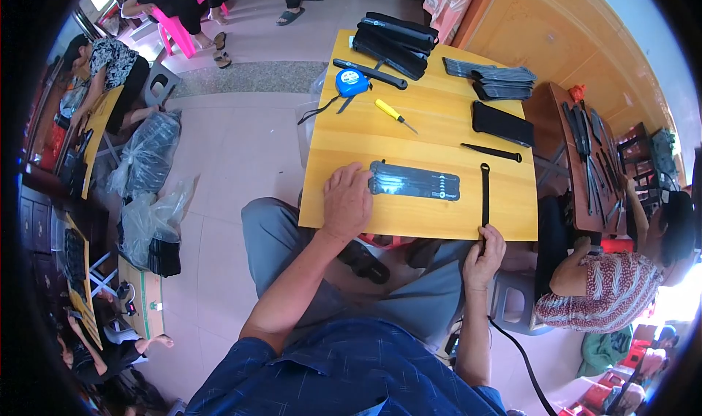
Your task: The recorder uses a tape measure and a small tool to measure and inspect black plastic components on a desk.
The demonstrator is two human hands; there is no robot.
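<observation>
"Black strap point(485, 200), lying straight up the near right side of the bench point(344, 137); who has it?"

"The right hand point(485, 259). That grip is drawn together on the strap's near end, right at the bench edge."

"And the left hand point(347, 200)?"

"Flattish, fingers stretched out, touching the left end of the dark panel point(413, 180); it clasps nothing that I can see."

"What might go wrong?"

"If the right pinch loosens, I'd judge the strap could slide off over the edge. A shove from the left could skew the panel. And the yellow screwdriver point(389, 110) lies loose, tip bare—a careless reach might knock it."

"Any writing?"

"White lettering at the panel's right end, more on a black case point(401, 30) and the blue tape measure point(352, 83)—all too small to make out from here."
</observation>
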